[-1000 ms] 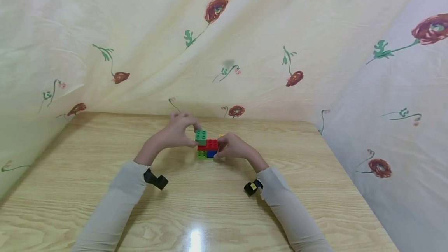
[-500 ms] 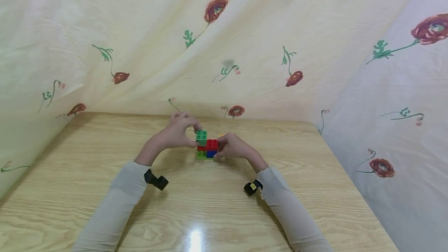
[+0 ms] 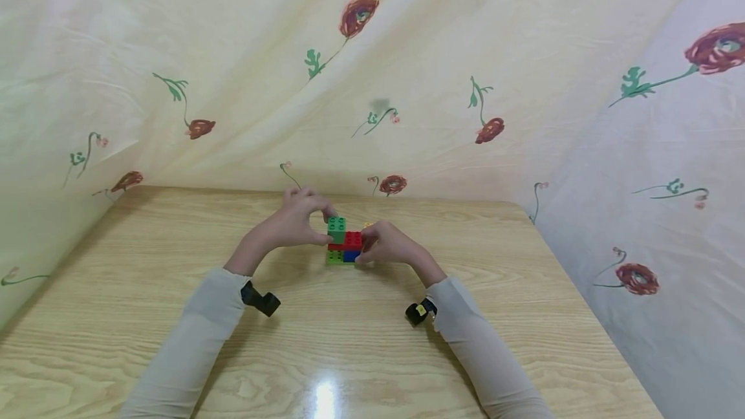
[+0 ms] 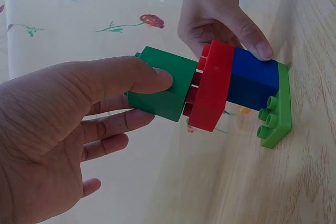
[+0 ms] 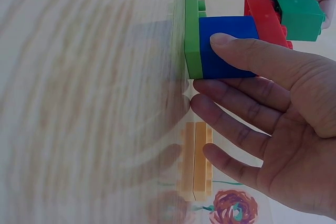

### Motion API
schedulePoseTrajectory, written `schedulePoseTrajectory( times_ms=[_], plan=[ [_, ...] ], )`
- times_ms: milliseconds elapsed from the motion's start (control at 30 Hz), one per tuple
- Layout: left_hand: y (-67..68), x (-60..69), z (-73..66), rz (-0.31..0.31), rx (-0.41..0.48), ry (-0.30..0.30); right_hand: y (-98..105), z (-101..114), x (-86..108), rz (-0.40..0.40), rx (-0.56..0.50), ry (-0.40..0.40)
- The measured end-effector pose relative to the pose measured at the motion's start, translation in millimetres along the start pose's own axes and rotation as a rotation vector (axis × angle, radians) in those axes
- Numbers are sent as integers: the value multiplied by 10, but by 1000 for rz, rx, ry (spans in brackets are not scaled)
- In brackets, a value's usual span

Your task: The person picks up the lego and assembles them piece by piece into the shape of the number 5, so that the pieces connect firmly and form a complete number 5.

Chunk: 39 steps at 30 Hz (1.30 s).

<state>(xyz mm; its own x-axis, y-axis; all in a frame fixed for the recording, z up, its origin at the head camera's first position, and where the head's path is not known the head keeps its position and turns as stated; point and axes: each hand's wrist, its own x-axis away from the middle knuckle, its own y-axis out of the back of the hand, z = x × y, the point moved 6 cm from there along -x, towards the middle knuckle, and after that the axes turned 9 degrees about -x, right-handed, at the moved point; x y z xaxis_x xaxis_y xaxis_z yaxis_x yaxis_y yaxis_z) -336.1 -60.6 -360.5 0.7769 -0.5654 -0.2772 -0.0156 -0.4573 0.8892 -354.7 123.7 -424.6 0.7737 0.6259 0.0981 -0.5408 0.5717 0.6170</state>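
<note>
Between thumb and fingers my left hand [image 3: 293, 222] pinches a green toy brick [image 4: 163, 83] over the left end of a red brick [image 4: 211, 85]. Studs of the red brick show in a narrow gap beneath the green one in the left wrist view. The red brick sits on a blue brick [image 5: 228, 45], which stands on a light green plate [image 5: 192, 38] on the table. My right hand [image 3: 387, 243] holds the blue brick from the right, thumb on its near face. Its far side is hidden by that hand.
A yellow-orange brick piece [image 5: 194, 161] lies on the wooden table [image 3: 326, 335] behind my right hand. A flowered cloth [image 3: 262, 70] hangs along the back and right of the table.
My left hand has shifted the green brick slightly to the right above the red one. The right hand and the stack stay where they were.
</note>
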Motion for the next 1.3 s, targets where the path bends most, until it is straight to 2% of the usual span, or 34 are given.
schedulePoseTrajectory(
  times_ms=[900,1300],
  plan=[
    [-46,-18,34,0,-21,2,3,5,-8,-1,-5,-5],
    [-20,-2,21,23,31,31,4,-7,-3,-9,8,4]
  ],
)
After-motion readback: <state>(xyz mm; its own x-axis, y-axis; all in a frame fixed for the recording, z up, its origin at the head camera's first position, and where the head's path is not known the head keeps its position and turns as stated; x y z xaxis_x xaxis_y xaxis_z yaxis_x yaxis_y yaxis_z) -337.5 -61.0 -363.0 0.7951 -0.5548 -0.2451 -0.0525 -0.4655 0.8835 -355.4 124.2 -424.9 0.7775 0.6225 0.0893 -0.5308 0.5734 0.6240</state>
